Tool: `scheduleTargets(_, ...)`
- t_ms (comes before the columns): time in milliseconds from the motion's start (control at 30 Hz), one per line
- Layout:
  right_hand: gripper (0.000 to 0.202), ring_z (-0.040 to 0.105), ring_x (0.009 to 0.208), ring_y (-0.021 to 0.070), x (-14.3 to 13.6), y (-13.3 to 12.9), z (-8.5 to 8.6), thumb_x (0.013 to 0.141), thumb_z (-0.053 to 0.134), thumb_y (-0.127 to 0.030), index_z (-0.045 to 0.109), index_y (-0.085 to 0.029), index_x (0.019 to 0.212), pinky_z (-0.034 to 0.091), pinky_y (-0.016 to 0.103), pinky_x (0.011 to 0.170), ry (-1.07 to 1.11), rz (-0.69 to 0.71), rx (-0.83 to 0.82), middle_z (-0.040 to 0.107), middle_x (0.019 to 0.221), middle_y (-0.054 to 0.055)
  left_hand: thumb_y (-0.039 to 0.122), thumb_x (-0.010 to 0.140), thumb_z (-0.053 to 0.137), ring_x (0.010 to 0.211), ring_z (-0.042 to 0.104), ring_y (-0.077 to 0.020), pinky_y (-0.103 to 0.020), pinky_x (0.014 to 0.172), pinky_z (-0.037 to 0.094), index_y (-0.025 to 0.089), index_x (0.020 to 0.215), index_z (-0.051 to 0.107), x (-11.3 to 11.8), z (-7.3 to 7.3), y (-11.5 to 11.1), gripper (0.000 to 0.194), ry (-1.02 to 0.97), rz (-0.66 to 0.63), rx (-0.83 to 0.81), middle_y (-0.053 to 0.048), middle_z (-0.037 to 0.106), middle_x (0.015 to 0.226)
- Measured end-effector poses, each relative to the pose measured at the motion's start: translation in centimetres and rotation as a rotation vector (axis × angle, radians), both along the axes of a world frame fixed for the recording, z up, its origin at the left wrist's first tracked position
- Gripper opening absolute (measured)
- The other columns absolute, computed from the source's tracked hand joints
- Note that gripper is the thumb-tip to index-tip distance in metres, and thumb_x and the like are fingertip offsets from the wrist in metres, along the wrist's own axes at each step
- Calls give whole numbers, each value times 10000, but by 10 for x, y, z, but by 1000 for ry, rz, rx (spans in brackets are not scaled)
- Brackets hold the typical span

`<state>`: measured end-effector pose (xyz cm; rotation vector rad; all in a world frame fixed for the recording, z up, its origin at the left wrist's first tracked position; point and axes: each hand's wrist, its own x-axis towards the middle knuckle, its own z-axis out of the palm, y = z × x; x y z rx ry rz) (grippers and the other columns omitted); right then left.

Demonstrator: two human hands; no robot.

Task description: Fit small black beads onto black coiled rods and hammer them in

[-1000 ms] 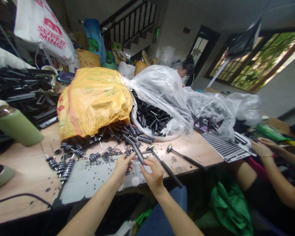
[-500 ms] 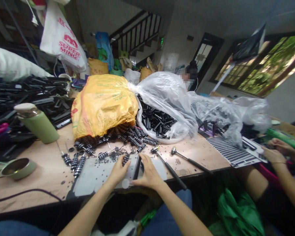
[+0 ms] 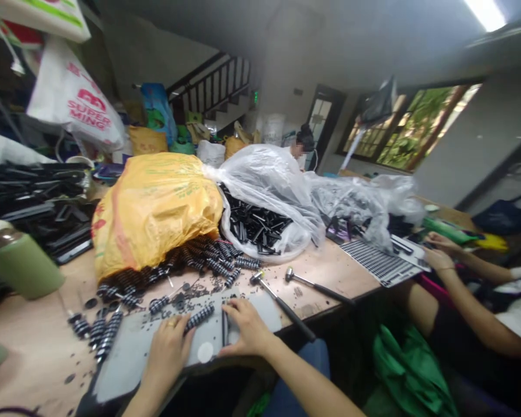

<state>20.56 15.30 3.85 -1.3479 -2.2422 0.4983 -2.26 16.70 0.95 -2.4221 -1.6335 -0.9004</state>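
My left hand [image 3: 167,344] is closed round one end of a ribbed black-and-silver rod [image 3: 201,317], which points away to the right over a grey board [image 3: 125,353]. The fingers and thumb of my right hand [image 3: 247,330] grip a short black bar [image 3: 224,325] by its ends, just right of the rod. A round pale disc [image 3: 205,351] lies on the board between my hands. Small black bits and more ribbed rods [image 3: 108,336] lie about the board's left and far edges.
A yellow sack [image 3: 156,202] spills ribbed rods behind the board. Beside it, a clear plastic bag [image 3: 271,174] holds black parts. Two hammers [image 3: 286,310] lie to the right. A green flask [image 3: 26,263] stands left. A co-worker's hands [image 3: 438,252] are above a striped sheet [image 3: 373,260].
The view has swung, so the bench appears shifted left. My left hand has moved away from my right, and more of the ribbed rod shows. My right hand keeps the black bar.
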Motion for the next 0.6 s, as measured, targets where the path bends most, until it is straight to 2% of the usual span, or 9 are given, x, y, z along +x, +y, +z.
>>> scheduleTargets(100,900,232,1271,316,3,2,0,469,727,-586,417,-265,1250,246,437,1012,-31,-30,-30,208,1417,110,359,803,409,827,582,-259,-395,747,472,165,920,612,-6,-6,8,304,-3,-26,31,-114,638,876)
scheduleTargets(167,862,224,1278,306,7,6,0,501,712,-588,416,-275,1247,244,433,1009,-43,-44,-48,181,1433,100,390,806,390,813,594,-259,-392,743,476,169,891,613,-8,-1,7,325,-52,-61,29,-109,649,849)
scheduleTargets(233,798,248,1272,276,14,13,1,563,685,-574,416,-261,1246,228,417,1019,-52,-45,-37,234,1417,99,427,794,409,808,605,-246,-370,746,478,181,880,607,-8,13,2,328,-135,-83,-4,-87,656,837)
scheduleTargets(333,726,276,1258,258,26,29,8,628,654,-541,415,-230,1239,209,424,1023,-91,-37,-36,294,1393,106,456,740,489,801,607,-221,-324,724,480,205,855,608,-8,43,-9,301,-221,-77,-111,-48,655,839)
scheduleTargets(433,748,308,1230,288,36,48,16,559,692,-551,458,-208,1182,249,444,992,-173,46,-80,287,1396,119,421,689,545,708,595,-208,-314,669,474,205,751,622,-3,66,-14,238,-174,-103,-259,-34,639,740)
scheduleTargets(500,743,337,1198,301,39,59,22,498,722,-555,506,-194,1111,277,434,971,-238,122,-96,309,1379,125,401,684,554,711,587,-209,-323,684,466,201,703,617,5,69,-13,211,-180,-120,-308,-38,630,728)
scheduleTargets(600,687,387,1121,293,39,72,30,460,744,-544,557,-173,1007,310,408,940,-326,165,-85,417,1264,125,428,699,538,826,588,-219,-329,754,454,199,752,604,23,60,-4,244,-379,-119,-327,-53,646,845)
